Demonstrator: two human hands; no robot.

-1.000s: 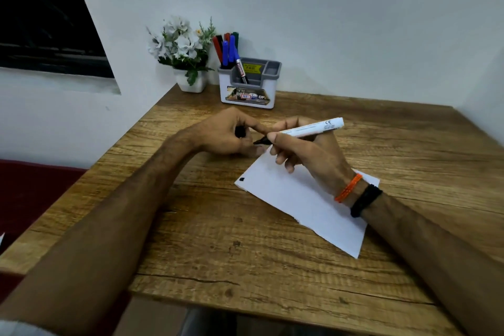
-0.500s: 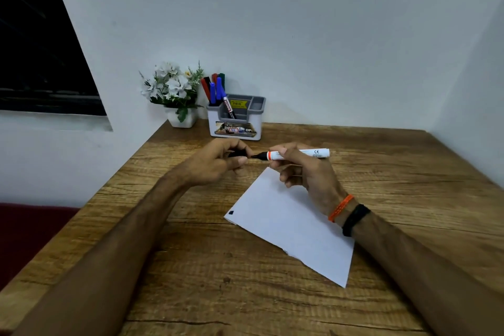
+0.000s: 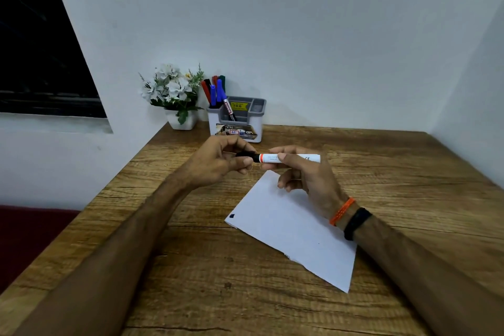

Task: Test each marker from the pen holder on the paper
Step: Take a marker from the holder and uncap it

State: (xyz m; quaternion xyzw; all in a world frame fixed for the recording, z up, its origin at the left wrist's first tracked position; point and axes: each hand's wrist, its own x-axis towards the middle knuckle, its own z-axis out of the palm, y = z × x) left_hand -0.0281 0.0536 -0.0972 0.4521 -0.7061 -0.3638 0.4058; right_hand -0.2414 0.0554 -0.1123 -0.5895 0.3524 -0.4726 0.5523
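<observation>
- Window (image 3: 41,49): dark pane at the far left, set in the white wall.
- Flower pot (image 3: 182,119): small white pot with white blossoms and green leaves, standing at the table's far left corner, just beside the pen holder.
- Pen holder (image 3: 236,128): white and grey box with several compartments, standing at the back of the table (image 3: 191,267) against the wall; a printed label covers its front.
- Markers in holder (image 3: 216,91): red, black, blue and green caps, upright or leaning in the holder's left compartment; one blue-capped marker slants to the right.
- Left hand (image 3: 221,162): held above the table in front of the pen holder; its grip is curled round the black cap (image 3: 245,156), thumb on top and fingertips below.
- Marker (image 3: 289,158): white barrel with an orange ring next to the cap, lying level in the air between both hands, above the far edge of the paper; whether the cap is fully seated cannot be told.
- Right hand (image 3: 308,172): its grip pinches the white barrel between thumb and forefinger, remaining fingers curled beneath; an orange thread band (image 3: 342,211) and a black band (image 3: 357,222) circle the wrist.
- Paper (image 3: 291,229): white sheet lying flat and askew on the wooden table beneath the right hand, with one small dark mark near its left corner.
</observation>
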